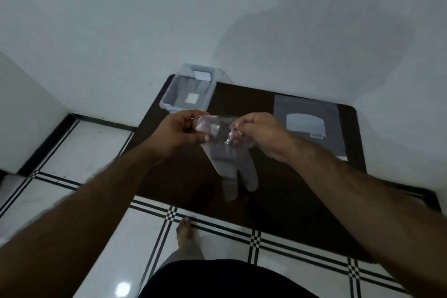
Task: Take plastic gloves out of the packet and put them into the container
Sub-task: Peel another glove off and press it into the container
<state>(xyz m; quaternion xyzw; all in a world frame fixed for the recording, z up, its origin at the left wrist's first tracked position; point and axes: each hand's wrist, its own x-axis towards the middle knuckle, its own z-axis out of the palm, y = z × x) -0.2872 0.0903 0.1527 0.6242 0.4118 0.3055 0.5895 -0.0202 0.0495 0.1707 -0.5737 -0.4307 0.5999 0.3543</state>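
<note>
Plastic glove (232, 162) hangs in air over dark surface (290, 201), fingers down, cuff pinched between both hands. Left hand (180, 132) clamps left cuff edge; right hand (257, 132) clamps right edge. Clear container (187, 91) open at far-left corner of surface. Packet (308, 123) lies flat at right, apart from hands.

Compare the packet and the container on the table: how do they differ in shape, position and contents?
The packet lies flat at the table's right side; the container stands as a walled box at the far left corner. The packet shows a pale card-like insert; the container shows only a small white square. Both are see-through plastic and neither is being touched: both hands hold a glove.
</note>
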